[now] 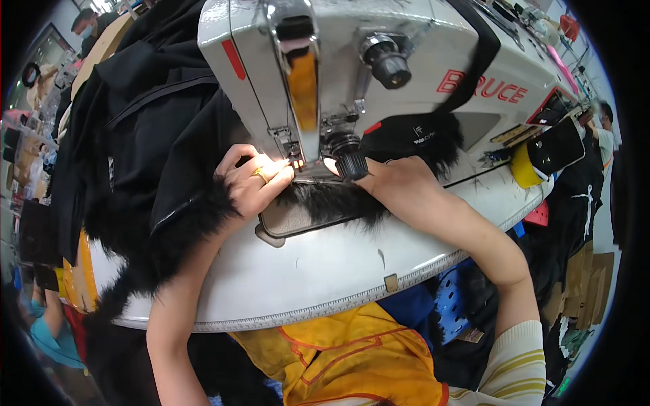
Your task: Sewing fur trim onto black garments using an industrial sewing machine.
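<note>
A white industrial sewing machine (pixel 413 88) stands over the work, its lamp lighting the needle area. Close to the left of the needle, my left hand (pixel 256 181), with a ring on one finger, has its fingers pressed together on the edge of a black garment (pixel 156 122). Black fur trim (pixel 325 199) lies at the needle plate and hangs toward me. My right hand (pixel 403 181) is closed over the trim to the right of the needle. A black knob (pixel 351 159) covers its fingertips. The exact grip of both hands on the fabric edge is partly hidden.
The white table (pixel 305 271) has a measuring tape (pixel 298 312) along its curved front edge. Garment folds pile up at the left. A yellow and black container (pixel 531 162) stands at the right. Other people are in the background at both sides.
</note>
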Demonstrator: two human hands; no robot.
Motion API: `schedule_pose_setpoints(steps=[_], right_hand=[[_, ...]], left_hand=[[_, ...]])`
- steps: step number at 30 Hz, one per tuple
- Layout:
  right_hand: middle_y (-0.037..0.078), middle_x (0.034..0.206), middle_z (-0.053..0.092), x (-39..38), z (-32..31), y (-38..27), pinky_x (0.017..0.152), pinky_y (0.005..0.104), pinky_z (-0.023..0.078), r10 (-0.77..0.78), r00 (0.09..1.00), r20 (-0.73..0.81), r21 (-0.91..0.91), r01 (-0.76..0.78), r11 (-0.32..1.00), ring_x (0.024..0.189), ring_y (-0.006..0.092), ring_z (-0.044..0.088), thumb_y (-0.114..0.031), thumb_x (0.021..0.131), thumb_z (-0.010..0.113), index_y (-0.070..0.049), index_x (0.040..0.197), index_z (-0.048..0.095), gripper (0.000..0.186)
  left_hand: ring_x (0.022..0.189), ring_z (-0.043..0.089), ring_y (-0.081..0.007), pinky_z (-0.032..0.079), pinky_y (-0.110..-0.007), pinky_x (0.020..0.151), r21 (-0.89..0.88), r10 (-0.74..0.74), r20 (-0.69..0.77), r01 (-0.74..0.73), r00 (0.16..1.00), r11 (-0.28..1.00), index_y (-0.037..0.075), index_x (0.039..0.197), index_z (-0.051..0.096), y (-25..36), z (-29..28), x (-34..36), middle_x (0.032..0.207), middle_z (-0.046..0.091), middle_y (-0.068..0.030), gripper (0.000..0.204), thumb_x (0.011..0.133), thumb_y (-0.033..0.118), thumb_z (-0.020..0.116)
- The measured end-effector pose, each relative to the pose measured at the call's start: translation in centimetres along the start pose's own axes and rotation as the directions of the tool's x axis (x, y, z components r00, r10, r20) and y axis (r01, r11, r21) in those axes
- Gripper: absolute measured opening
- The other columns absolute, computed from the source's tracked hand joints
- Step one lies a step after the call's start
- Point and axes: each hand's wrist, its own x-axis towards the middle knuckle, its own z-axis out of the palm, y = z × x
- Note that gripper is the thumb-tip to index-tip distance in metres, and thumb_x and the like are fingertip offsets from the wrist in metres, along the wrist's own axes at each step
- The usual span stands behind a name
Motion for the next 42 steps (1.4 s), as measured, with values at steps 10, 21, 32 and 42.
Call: schedule_pose_setpoints(steps=[10,21,32,42], right_hand=[[0.005,0.123,0.053,0.5,-0.5,0.8,0.056,0.0337,0.051,-0.003,0.999,0.054,0.149,-0.005,0.989,0.060,0.0218,0.063,-0.001,0.075,0.052,-0.014,0.128,0.049,0.055],[0.001,0.122,0.054,0.4,-0.2,0.6,0.056,0.0322,0.051,-0.009,1.000,-0.007,0.124,0.010,0.992,0.066,0.0203,0.064,-0.003,0.075,0.054,-0.013,0.124,0.052,0.050],[0.007,0.105,0.062,-1.4,-1.6,-3.6,0.069,0.0287,0.051,-0.138,0.987,0.085,-0.269,0.156,0.950,0.099,0.0251,0.058,-0.013,0.075,0.054,-0.004,0.120,0.056,0.046],[0.005,0.096,0.058,2.7,0.9,-4.3,0.061,0.0256,0.051,-0.050,0.995,-0.081,-0.158,0.037,0.987,0.075,0.0137,0.064,-0.011,0.075,0.055,-0.002,0.119,0.053,0.045]], left_hand=[[0.079,0.060,-0.0135,0.044,-0.031,0.073,-0.011,-0.012,0.018,0.012,1.000,1.000,0.004,0.087,0.065,0.2,0.4,0.0,0.085,0.065,-0.0032,0.026,0.061,0.006,0.065],[0.082,0.061,-0.0172,0.047,-0.034,0.073,0.027,0.016,-0.020,-0.015,1.000,1.000,0.003,0.087,0.065,0.3,0.4,-0.4,0.086,0.064,-0.0056,0.023,0.064,0.003,0.066],[0.077,0.057,-0.0214,0.048,-0.031,0.068,-0.184,-0.099,0.036,0.104,0.994,0.977,0.002,0.087,0.057,1.5,-0.9,0.2,0.085,0.053,-0.0080,0.023,0.065,0.003,0.060],[0.090,0.060,-0.0238,0.046,-0.034,0.067,-0.001,-0.102,0.109,0.103,0.989,0.995,0.002,0.095,0.060,1.9,-0.8,0.0,0.096,0.061,-0.0088,0.031,0.064,-0.003,0.061]])
